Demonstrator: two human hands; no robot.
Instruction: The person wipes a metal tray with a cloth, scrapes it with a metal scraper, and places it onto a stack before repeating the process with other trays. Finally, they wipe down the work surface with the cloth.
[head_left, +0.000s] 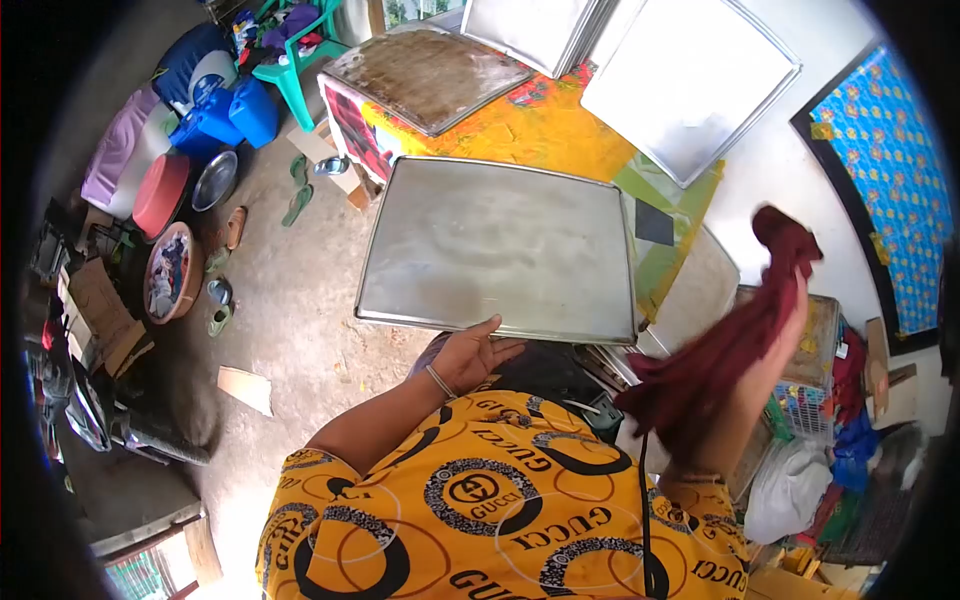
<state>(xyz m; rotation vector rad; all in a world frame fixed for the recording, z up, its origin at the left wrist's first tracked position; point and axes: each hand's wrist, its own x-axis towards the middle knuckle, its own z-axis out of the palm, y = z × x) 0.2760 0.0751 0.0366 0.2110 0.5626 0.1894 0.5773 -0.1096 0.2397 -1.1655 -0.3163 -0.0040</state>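
Note:
A rectangular metal baking tray (500,245) with a raised rim lies in front of my body, its far edge at the covered table. My left hand (478,355) grips the near rim, thumb over the edge and fingers beneath. Out to the right, my right hand (785,240) is raised and wrapped in a dark maroon cloth (710,345). The cloth hangs down along the forearm and looks blurred by motion; it covers most of the fingers.
A table with a yellow patterned cover (530,130) bears a brown-stained tray (425,75), stacked trays (535,30) and a leaning bright tray (690,85). Left are blue jugs (225,115), basins (168,270), a green chair (290,70) and slippers (297,190). A crate (800,410) stands right.

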